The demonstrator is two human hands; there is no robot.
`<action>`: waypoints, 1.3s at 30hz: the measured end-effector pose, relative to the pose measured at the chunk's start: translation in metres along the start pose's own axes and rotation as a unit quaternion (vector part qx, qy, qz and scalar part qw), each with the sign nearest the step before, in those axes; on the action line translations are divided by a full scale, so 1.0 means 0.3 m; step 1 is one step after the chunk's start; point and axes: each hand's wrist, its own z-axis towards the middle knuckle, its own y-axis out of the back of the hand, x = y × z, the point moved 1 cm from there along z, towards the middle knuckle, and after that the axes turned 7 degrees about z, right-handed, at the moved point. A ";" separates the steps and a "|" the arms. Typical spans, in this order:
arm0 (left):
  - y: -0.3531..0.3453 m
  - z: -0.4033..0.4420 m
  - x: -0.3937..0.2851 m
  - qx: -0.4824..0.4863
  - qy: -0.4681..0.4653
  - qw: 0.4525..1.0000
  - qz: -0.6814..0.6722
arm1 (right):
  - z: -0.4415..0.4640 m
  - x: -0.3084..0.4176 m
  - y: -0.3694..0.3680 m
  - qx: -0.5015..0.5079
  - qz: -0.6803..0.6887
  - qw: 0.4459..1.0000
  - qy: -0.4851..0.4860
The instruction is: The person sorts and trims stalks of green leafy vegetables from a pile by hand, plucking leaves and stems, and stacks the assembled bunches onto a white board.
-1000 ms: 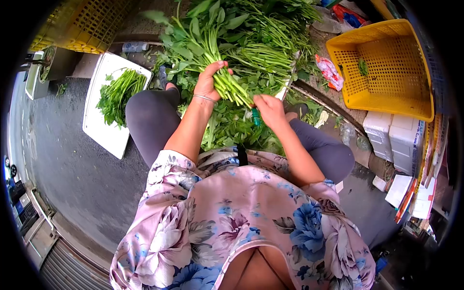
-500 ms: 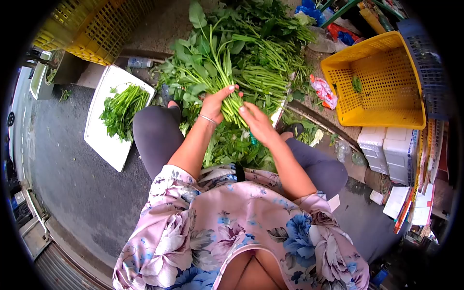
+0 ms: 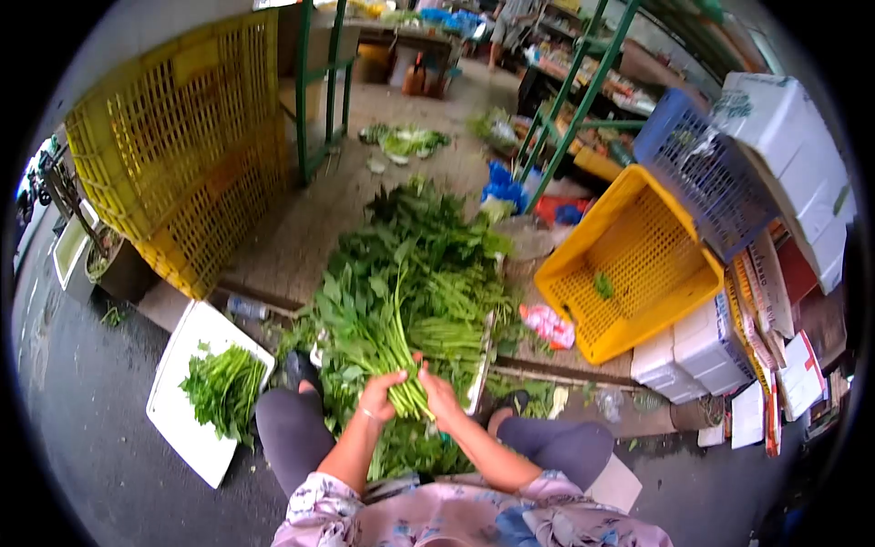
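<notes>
Between my knees, my left hand [image 3: 379, 397] and my right hand [image 3: 440, 399] close around the stems of a bunch of leafy greens [image 3: 394, 339], possibly water spinach. Its leaves point away from me and the cut stem ends come out toward me below my fingers. Under and beyond the bunch lies a big heap of greens [image 3: 401, 223], and stalks [image 3: 447, 337] rest at its right. More loose leaves [image 3: 415, 453] cover the space near my lap. To the left, another bunch of greens [image 3: 221, 390] lies on a white foam board [image 3: 187, 438].
Yellow crates [image 3: 182, 137] stand upright at the left. A tilted orange-yellow crate [image 3: 629, 273] is on the right, with a blue crate [image 3: 706, 169] and white foam boxes [image 3: 697, 356] around it. Green metal frames [image 3: 583, 100] rise behind. Cabbage leaves [image 3: 410, 141] lie on the floor beyond.
My view has tipped upward, bringing the shop floor and stalls behind the heap into sight. Both hands still grip the greens; the right hand is now closer around the stems.
</notes>
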 end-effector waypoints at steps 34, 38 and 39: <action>-0.003 -0.001 0.024 -0.015 0.027 1.000 -0.001 | -0.122 -0.076 0.128 -0.050 0.178 0.977 -0.106; 0.003 0.013 0.085 -0.021 0.028 0.999 0.024 | -0.103 -0.067 0.091 -0.145 0.385 0.907 -0.094; -0.017 0.004 0.118 -0.018 0.051 0.998 0.016 | -0.090 -0.059 0.066 -0.115 0.393 0.910 -0.060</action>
